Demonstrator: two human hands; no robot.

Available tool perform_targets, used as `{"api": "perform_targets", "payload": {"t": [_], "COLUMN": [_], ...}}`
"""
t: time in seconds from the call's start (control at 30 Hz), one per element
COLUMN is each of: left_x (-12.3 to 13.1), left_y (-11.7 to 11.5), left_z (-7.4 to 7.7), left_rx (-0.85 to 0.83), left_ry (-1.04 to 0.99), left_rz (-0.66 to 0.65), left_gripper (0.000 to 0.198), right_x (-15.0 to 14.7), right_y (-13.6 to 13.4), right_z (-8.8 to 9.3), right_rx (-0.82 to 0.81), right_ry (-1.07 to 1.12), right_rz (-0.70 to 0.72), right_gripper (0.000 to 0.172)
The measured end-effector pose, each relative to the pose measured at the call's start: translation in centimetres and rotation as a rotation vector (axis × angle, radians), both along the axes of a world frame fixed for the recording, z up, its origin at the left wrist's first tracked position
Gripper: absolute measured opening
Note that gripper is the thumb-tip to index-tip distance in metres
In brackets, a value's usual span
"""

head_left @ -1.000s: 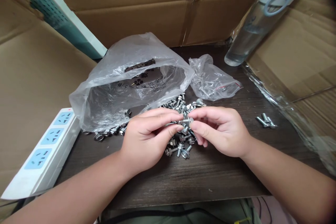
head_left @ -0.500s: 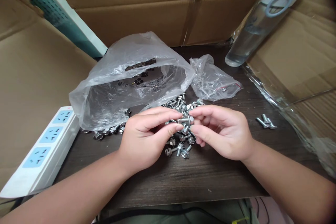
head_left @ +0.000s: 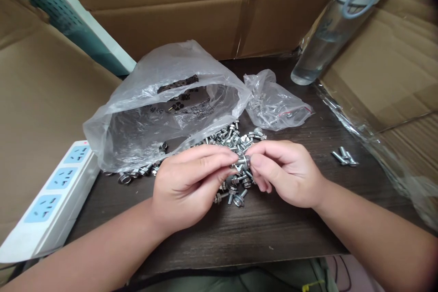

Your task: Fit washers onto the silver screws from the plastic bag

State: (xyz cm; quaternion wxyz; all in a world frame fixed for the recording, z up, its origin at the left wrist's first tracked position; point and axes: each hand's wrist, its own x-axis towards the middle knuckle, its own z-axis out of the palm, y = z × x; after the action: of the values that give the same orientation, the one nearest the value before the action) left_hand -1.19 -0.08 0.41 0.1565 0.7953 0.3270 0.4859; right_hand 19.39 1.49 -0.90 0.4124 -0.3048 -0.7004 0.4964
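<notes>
Silver zinc-plated hex bolt (head_left: 242, 161), fitted with a round washer on its shank, lies crosswise between the fingertips of both hands, pinched just above the heap on the table. The left hand (head_left: 190, 187) grasps it from one side with thumb and forefinger, its other fingers curled beneath; the right hand (head_left: 285, 173) closes on the other end the same way, fingers bent inward. Neither hand is released or clenched into a fist.

Right under the hands spreads a loose heap of matching silver bolts with washers (head_left: 226, 139), tangled together and running from beneath the fingers up to the mouth of a large crumpled clear polythene bag (head_left: 160, 118), which has dark printing and lies on its side, open toward the heap. More bolts trail in a line along the bag's lower edge (head_left: 126, 179). Just beside the large bag sits a small clear zip bag (head_left: 275, 105) with a red seal line. Off to the right, well apart from the heap, three loose bolts (head_left: 344, 157) lie together on the dark wood-grain tabletop (head_left: 273, 232).

At the left edge of the tabletop lies a white power strip with pale blue socket panels (head_left: 58, 196). Brown corrugated cardboard walls (head_left: 153, 23) rise behind and on both sides — a teal-and-white board (head_left: 78, 23) leans at the upper left, and a clear cylindrical bottle with a grey ring (head_left: 328, 41) tilts against the cardboard at the upper right.
</notes>
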Motion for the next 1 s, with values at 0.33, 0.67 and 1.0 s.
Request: {"api": "perform_targets", "payload": {"t": [0.33,0.67,1.0], "left_x": [0.34,0.35,0.17], "left_y": [0.27,-0.08,-0.15], "left_z": [0.09,0.39,0.33], "left_rx": [-0.395,-0.283,-0.186], "left_ry": [-0.212,-0.159,-0.087], "left_rz": [0.052,0.044,0.049], "left_gripper": [0.021,0.023,0.021], "right_x": [-0.16,-0.38,-0.16], "right_y": [-0.23,-0.23,-0.03], "right_z": [0.03,0.27,0.11], "right_rx": [0.035,0.113,0.057], "right_ry": [0.064,0.027,0.018], "right_rz": [-0.044,-0.032,-0.009], "right_gripper": [0.02,0.009,0.016]}}
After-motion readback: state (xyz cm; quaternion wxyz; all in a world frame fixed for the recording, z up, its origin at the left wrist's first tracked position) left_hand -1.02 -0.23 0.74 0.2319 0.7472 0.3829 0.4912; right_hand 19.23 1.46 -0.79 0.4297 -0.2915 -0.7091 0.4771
